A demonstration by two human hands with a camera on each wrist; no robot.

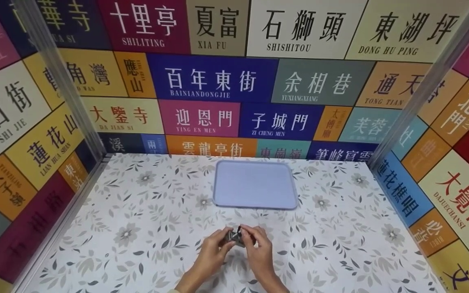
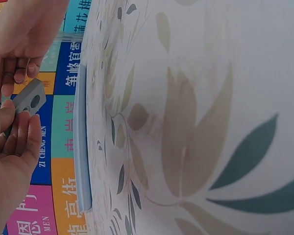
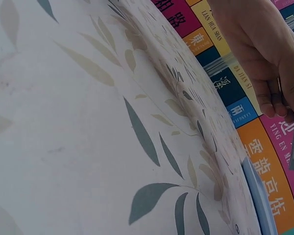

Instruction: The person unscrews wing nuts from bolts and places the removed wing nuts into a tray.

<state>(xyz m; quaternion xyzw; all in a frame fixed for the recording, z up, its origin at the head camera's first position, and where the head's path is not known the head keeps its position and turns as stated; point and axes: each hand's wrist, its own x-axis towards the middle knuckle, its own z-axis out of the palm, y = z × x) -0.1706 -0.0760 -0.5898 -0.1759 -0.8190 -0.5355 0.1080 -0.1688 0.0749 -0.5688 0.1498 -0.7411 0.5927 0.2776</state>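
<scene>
In the head view, both hands meet over the near middle of the table. My left hand [image 1: 213, 250] grips a small grey block-shaped piece [image 2: 32, 99] between thumb and fingers; the left wrist view shows a dark round spot on its flat face. Thumb and forefinger of my right hand [image 1: 259, 248] pinch a thin dark piece [image 1: 239, 229] at the block's right end. The right hand's curled fingers [image 2: 19, 73] hang just above the block in the left wrist view. At the right wrist view's edge, the grey block shows only in part, under the left hand [image 3: 269, 54].
A pale blue rectangular tray [image 1: 255, 185] lies flat beyond the hands, toward the table's back edge. The table [image 1: 124, 260] wears a white leaf-and-flower covering. Walls of coloured sign panels [image 1: 214, 77] enclose the back and both sides, with metal posts [image 1: 65, 81] at the corners.
</scene>
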